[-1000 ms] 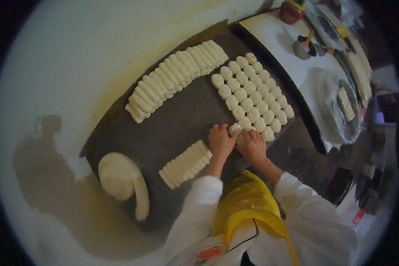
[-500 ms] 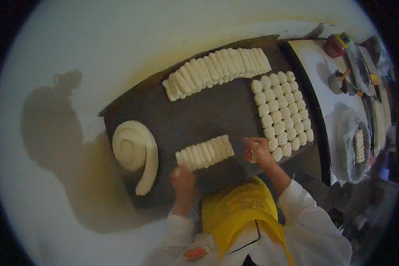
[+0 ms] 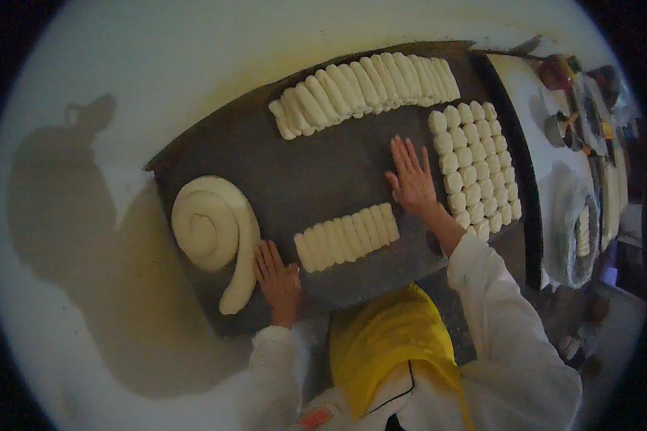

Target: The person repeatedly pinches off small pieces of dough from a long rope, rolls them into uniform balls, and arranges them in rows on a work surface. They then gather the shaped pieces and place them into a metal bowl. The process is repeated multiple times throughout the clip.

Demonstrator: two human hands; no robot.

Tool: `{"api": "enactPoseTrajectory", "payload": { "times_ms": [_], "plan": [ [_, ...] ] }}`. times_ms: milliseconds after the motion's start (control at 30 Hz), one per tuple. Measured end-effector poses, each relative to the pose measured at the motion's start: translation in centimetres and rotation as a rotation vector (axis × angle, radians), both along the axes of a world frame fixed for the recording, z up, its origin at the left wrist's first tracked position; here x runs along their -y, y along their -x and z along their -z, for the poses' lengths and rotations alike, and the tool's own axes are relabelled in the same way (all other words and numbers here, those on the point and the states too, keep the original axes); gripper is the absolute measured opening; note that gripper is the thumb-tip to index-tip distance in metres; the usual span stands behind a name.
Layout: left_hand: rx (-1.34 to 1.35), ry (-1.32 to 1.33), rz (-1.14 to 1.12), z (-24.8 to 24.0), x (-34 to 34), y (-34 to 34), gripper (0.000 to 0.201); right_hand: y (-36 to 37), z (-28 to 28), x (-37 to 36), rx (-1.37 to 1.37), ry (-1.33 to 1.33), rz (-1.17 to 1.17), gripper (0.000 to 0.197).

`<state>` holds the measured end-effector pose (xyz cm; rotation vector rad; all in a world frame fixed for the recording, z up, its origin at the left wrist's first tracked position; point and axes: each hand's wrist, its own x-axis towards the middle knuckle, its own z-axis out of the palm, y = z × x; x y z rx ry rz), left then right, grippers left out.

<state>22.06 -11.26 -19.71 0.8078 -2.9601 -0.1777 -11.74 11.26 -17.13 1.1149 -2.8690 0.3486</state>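
My left hand [image 3: 278,282] lies open, fingers stretched, between the tail of a large dough coil [image 3: 207,223] on the left and a short row of dough sticks [image 3: 346,237]. Its fingertips are close to the tail; I cannot tell whether they touch it. Farther away, my right hand [image 3: 414,185] is open and palm down over the dark tabletop [image 3: 323,169], fingers spread. Just right of it stands a tight grid of dough balls [image 3: 476,167]. Along the far edge runs a longer row of dough sticks [image 3: 366,86], side by side. Neither hand holds anything.
A pale wall [image 3: 122,65] with my shadow borders the far and left sides. Beyond the table's right end is a white worktop [image 3: 525,108] carrying a metal pot [image 3: 556,131], a red container [image 3: 556,72] and a plastic-covered tray [image 3: 564,237] with dough in it.
Both hands have gone from closed to open. My right hand has reached away from me, off the grid's near corner; my left has shifted left toward the coil. The view has tilted slightly.
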Motion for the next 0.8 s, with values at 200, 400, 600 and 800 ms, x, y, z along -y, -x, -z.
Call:
{"api": "enactPoseTrajectory", "payload": {
  "times_ms": [200, 400, 600, 800],
  "plan": [
    [0.167, -0.36, -0.034, 0.7, -1.1, -3.3, 0.057, -7.3, 0.0, -6.9, 0.028, 0.055, -0.06, 0.053],
    [-0.304, -0.637, -0.506, 0.2, -2.4, 2.6, 0.05, -8.8, 2.0, -7.1, 0.429, 0.294, 0.375, 0.027],
    [-0.322, -0.778, -0.5, 0.1, -1.1, 8.3, 0.06, -7.4, 2.0, -3.5, 0.545, 0.18, 0.232, 0.031],
    [-0.198, -0.259, 0.301, 0.5, -0.9, 10.5, 0.061, -7.3, 1.6, -0.4, 0.168, 0.145, -0.288, 0.047]
  ]
}}
